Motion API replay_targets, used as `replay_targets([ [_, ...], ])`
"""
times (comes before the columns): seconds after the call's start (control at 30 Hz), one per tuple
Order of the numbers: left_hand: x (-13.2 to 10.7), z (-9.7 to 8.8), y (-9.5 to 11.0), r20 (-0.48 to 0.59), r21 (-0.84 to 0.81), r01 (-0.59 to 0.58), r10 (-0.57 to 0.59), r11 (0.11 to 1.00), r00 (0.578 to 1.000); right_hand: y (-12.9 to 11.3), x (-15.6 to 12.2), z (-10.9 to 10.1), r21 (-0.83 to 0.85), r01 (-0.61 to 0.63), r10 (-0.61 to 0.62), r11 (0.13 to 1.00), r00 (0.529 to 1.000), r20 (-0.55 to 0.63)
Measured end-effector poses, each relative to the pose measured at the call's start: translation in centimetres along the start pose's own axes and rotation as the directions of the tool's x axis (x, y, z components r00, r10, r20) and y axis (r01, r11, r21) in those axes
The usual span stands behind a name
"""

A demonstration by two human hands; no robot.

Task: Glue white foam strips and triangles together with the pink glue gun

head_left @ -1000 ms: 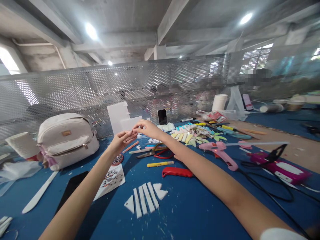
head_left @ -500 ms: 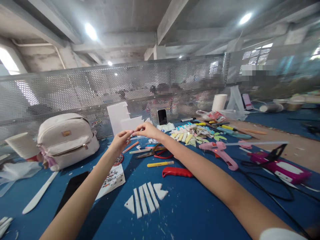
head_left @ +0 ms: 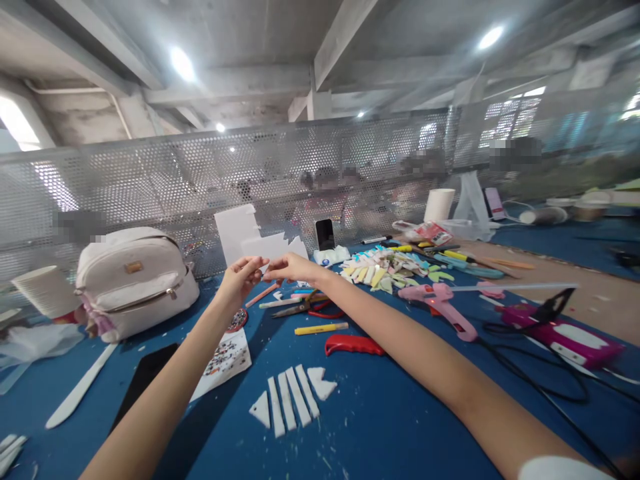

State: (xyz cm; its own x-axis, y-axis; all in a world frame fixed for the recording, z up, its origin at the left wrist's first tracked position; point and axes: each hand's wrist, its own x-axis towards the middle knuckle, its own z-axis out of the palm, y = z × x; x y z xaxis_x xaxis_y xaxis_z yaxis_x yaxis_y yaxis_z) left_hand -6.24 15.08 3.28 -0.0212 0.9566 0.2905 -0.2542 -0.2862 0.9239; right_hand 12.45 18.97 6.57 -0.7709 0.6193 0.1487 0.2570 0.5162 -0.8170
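My left hand (head_left: 242, 279) and my right hand (head_left: 294, 268) are held up close together over the far part of the table, a small gap between their fingertips. Both are pinched, thumb against fingers; anything between them is too small to make out. Below them lie scissors (head_left: 293, 309) with red handles, an orange stick (head_left: 262, 295) and a yellow marker (head_left: 321, 329). Nearer to me, white foam pieces (head_left: 290, 399) lie in the shape of a fish: a head with a dark eye, several strips and a notched tail.
A white backpack (head_left: 135, 283) and a white plastic knife (head_left: 83, 385) are at left. A paper (head_left: 225, 360) holds small beads. At right are a red handle (head_left: 354, 345), foam scraps (head_left: 383, 268), a pink glue gun (head_left: 437, 303) and cables. A phone (head_left: 325, 235) stands at the back.
My fingertips, which met half a second ago, have come slightly apart. My right hand has dropped a little; the things on the table stay put.
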Motion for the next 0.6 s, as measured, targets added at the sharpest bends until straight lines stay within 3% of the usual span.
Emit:
replay_targets([
  [0.6,0.24,-0.51,0.58,-0.131,-0.066,-0.038,0.029,0.997,0.991,0.78,0.59,0.27,0.050,0.006,-0.004,0.999,0.999,-0.044],
])
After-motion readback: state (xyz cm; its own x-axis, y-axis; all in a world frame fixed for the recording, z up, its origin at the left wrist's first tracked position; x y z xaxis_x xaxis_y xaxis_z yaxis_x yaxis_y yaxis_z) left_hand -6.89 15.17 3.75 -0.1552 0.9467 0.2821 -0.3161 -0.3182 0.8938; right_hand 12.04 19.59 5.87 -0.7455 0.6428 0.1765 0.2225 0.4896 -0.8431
